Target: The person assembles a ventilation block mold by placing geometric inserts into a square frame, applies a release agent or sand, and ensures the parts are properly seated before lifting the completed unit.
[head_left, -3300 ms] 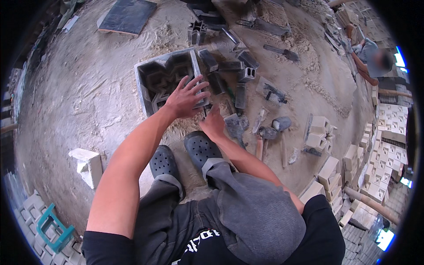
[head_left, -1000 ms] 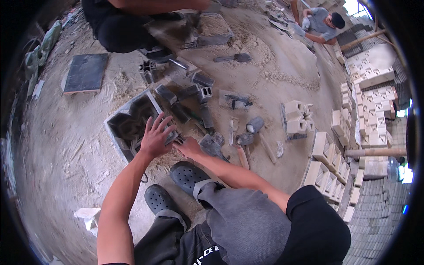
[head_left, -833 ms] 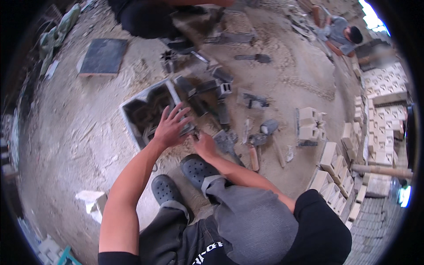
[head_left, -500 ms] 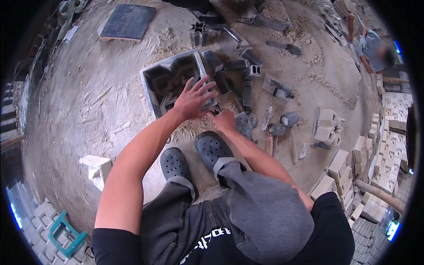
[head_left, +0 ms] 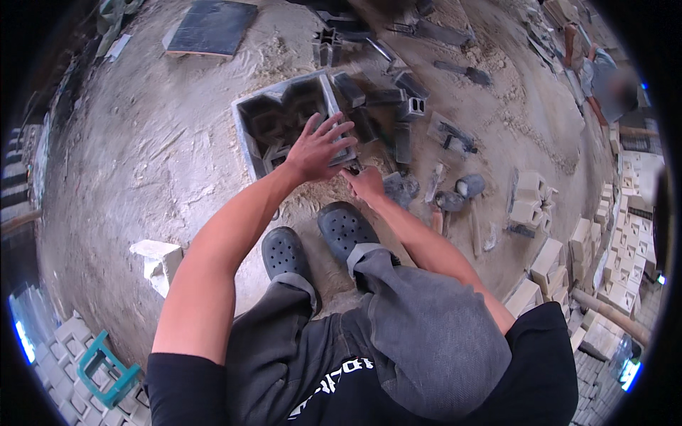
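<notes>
A box-shaped mould (head_left: 244,135) with pale, dusty walls and dark, angular shapes inside stands on the ground in front of my feet. My left hand (head_left: 317,150) lies over its near right corner, palm down with the fingers spread, and hides part of that wall. Just below and to the right, my right hand (head_left: 368,184) is closed at the outside of the same corner. Its fingers are bent around a small dark piece at the corner, too small and covered to name.
Dark metal blocks (head_left: 348,89) lie right of the mould, with a star-shaped hollow piece (head_left: 327,47) behind. Farther right are a mallet (head_left: 469,186), a trowel-like tool (head_left: 465,72) and cream blocks (head_left: 531,197). A dark board (head_left: 212,27) lies far left; a person (head_left: 607,82) crouches far right.
The whole view has shifted slightly, so the ground and mould appear a little right and higher. Both hands stay at the same corner, the left still spread and the right still closed.
</notes>
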`<state>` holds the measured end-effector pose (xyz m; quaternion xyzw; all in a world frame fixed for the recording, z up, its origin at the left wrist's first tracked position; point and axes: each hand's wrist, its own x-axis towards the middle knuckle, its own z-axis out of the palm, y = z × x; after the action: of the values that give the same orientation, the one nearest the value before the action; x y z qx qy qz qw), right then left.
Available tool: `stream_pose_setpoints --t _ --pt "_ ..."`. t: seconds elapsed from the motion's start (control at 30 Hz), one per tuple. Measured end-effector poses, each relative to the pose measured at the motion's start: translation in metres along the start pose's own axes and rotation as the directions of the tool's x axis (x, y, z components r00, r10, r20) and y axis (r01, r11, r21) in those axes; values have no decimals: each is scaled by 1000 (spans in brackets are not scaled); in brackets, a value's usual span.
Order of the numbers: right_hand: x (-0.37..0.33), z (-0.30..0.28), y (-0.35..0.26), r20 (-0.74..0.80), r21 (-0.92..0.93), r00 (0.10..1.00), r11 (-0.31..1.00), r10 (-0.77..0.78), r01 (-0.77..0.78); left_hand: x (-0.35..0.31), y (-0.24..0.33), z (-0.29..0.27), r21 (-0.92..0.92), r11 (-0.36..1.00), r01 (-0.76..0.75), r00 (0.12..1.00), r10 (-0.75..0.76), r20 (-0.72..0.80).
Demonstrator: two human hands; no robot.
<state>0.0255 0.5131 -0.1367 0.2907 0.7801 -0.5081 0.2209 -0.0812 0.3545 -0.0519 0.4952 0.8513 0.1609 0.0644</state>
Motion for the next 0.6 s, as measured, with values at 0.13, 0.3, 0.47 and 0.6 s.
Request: stream_pose_setpoints --t 0.13,0.3,0.47,0.6 --pt "-11 12 -20 29 178 999 984 13 -18 -13 -12 -6 19 999 -35 999 35 -4" --pt "-9 -5 3 38 256 999 966 21 -30 -25 -15 -78 -156 986 -51 993 33 -116" --pt "-32 -13 -2 -106 -247 962 944 -252 220 -130 -40 -78 -458 767 450 605 -639 -475" --pt "-45 -15 -24 -69 -300 967 930 -245 214 -214 -45 -14 -798 -100 594 31 -989 147"
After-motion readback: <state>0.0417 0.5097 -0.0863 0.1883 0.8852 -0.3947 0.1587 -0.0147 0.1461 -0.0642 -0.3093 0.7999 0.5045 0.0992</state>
